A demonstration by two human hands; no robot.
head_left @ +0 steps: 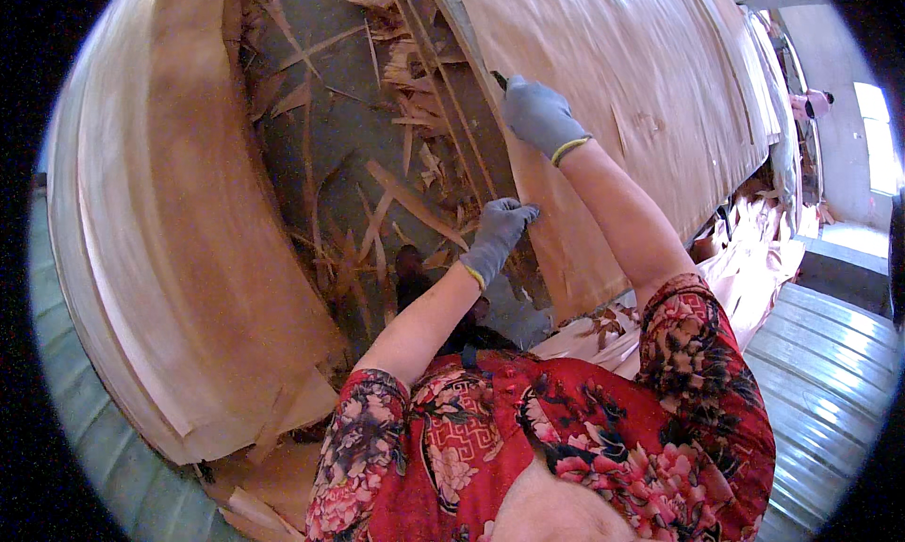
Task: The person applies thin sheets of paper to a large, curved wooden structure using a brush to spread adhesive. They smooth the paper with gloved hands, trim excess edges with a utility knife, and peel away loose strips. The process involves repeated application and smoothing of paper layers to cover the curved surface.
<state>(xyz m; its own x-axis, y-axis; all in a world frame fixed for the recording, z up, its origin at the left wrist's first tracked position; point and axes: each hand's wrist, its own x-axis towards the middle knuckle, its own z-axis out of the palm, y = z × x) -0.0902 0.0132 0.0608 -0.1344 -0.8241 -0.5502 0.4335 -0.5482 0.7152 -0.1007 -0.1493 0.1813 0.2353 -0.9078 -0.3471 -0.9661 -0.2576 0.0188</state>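
Note:
A wide, thin sheet of wood veneer [603, 80] lies on top of a stack to my right. At the sheet's near left edge my gloved left hand [501, 233] is closed, its fingers pinching the veneer's rim. Farther along the same edge, my gloved right hand [542, 113] is closed around a small dark tool [499, 79]. Only a short dark end of this tool sticks out past the fingers, so its kind cannot be made out. Both gloves are grey with yellow cuffs.
A tall stack of veneer sheets [179, 212] stands on the left. Torn veneer strips [415, 198] litter the dark floor [349, 127] between the stacks. More scraps [754, 250] hang at the right, beside corrugated metal sheeting [830, 372]. Another person [813, 104] shows at the far right.

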